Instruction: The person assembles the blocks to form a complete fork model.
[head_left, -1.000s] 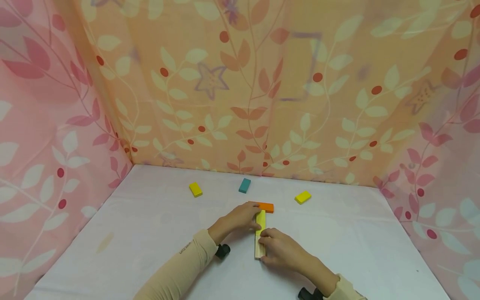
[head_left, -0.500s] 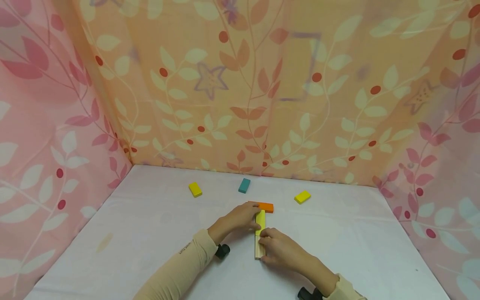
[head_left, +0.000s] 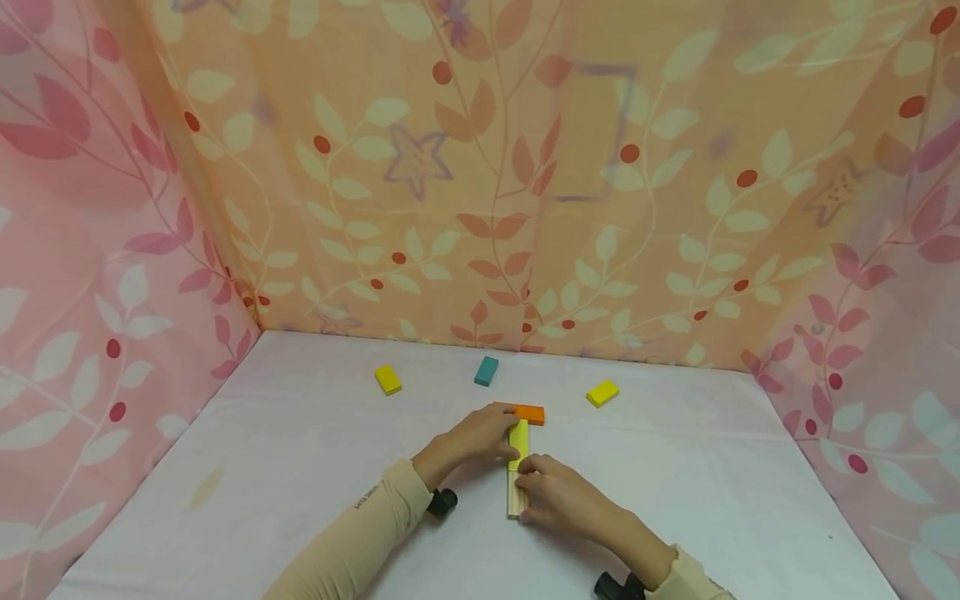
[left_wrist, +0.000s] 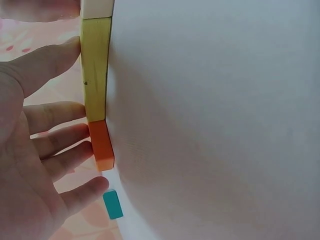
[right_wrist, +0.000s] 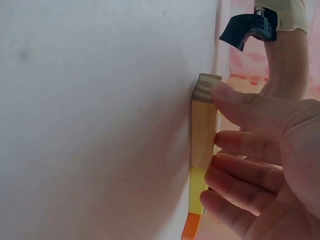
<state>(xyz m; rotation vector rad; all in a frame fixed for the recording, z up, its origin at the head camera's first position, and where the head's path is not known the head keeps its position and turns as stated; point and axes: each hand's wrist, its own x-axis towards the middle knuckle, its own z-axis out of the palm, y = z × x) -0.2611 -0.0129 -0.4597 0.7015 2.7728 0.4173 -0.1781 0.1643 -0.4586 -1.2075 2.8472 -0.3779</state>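
Note:
A plain wooden block [head_left: 516, 495], a yellow block [head_left: 519, 446] and an orange block [head_left: 529, 414] lie touching on the white table. The wooden and yellow ones run end to end, and the orange one lies crosswise at the far end. My left hand [head_left: 480, 433] rests on them. In the left wrist view its thumb and index fingertip touch the yellow block [left_wrist: 96, 70], and two more fingertips touch the orange block [left_wrist: 102, 147]. My right hand [head_left: 566, 497] touches the wooden block, thumb at its near end [right_wrist: 207, 87], fingers extended along it toward the yellow block [right_wrist: 198, 190].
Farther back lie a teal block [head_left: 486, 372], one yellow block [head_left: 388, 380] to the left and another yellow block [head_left: 603, 393] to the right. A patterned curtain [head_left: 480, 167] encloses the white table [head_left: 300, 417] at the back and sides. Black cameras sit at both wrists.
The hands and blocks keep their places on the table. Only the head view has shifted slightly, so everything appears a little farther left.

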